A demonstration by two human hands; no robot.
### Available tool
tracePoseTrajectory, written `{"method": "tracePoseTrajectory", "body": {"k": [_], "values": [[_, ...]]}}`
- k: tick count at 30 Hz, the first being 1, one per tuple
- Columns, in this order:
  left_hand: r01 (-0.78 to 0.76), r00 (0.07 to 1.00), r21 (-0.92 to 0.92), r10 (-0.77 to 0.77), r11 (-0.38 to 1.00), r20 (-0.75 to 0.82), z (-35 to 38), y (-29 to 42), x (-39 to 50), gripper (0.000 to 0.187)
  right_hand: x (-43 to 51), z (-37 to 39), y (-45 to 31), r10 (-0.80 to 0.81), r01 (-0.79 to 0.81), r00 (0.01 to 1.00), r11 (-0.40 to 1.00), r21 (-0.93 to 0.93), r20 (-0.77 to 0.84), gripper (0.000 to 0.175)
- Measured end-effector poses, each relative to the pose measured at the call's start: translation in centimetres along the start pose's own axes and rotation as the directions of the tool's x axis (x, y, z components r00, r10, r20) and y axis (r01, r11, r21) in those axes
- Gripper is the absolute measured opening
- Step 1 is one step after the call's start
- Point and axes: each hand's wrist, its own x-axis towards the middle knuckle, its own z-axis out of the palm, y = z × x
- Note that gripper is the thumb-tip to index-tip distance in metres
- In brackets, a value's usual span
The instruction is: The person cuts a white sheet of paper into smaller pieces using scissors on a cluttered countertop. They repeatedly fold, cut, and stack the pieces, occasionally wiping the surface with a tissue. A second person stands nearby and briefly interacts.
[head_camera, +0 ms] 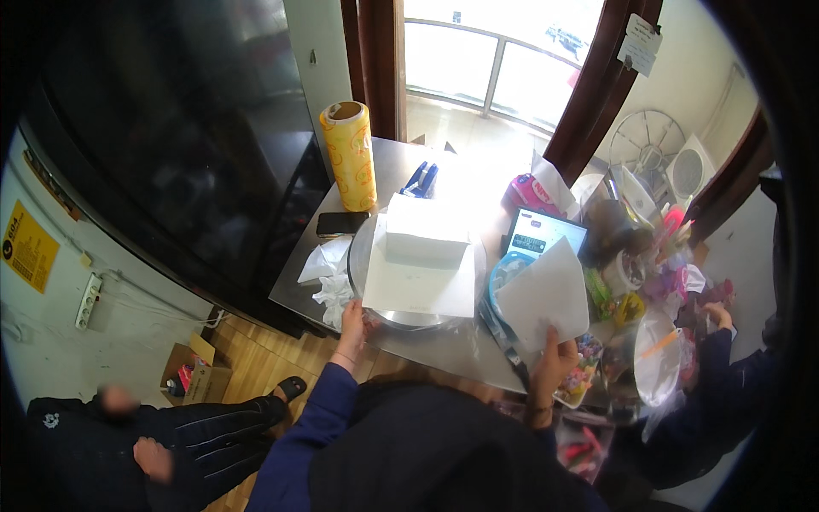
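Observation:
Before me an open white cardboard box (419, 281) rests on a round metal turntable (404, 319), its far side folded upright. My left hand (353, 323) is at the near left edge of the turntable, by the box's corner; its fingertips are partly hidden, so whether it grips is unclear. My right hand (555, 361) pinches a flat white sheet (544, 297) with rounded corners and holds it up to the right of the box. Behind that sheet are a blue round container (502, 272) and a lit tablet (547, 232), both partly covered.
A yellow film roll (349, 157) stands behind a phone (342, 224). A blue stapler-like tool (419, 180), crumpled tissues (333, 297) and a tissue pack (534, 192) lie about. Tubs and bags crowd the right, where a co-worker's hand (718, 315) reaches. Another person (147, 441) is at lower left.

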Motion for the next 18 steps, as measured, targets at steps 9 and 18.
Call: {"method": "tracePoseTrajectory", "body": {"k": [9, 18], "values": [[-0.047, 0.998, -0.110, 0.043, 0.993, -0.040, -0.1, 3.1, 3.2, 0.030, 2.8, -1.1, 1.1, 0.108, -0.112, 0.981, 0.993, 0.018, 0.164, 0.019], [-0.043, 0.998, 0.068, 0.047, 0.997, -0.052, 1.6, 1.3, -0.3, 0.034, 4.9, 1.7, 3.4, 0.192, -0.295, 0.838, 0.947, 0.129, 0.512, 0.027]]}}
